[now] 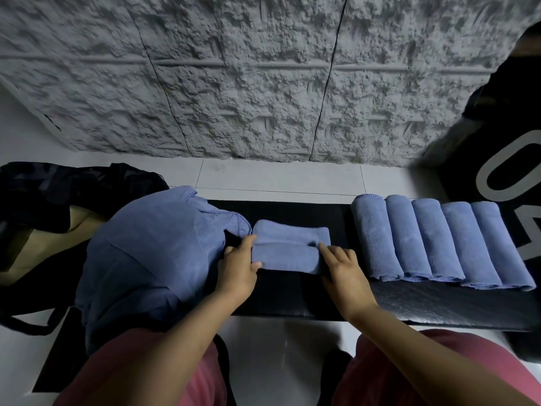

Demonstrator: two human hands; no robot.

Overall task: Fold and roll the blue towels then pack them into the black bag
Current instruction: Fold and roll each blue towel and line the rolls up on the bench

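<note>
A blue towel (288,247), partly rolled, lies in the middle of the black bench (292,297). My left hand (238,269) grips the roll's left end and my right hand (341,269) presses its right end, fingers on the cloth. Several finished blue rolls (439,241) lie side by side on the bench to the right. A loose heap of blue towels (146,256) sits at the left, touching my left hand. The black bag (58,197) lies open at the far left, its tan inside showing.
A rough grey stone-pattern wall (263,77) rises behind the bench, with white floor tiles (278,177) at its foot. A black bag or board with large grey lettering (503,177) stands at the far right. My knees in pink trousers (439,373) are below.
</note>
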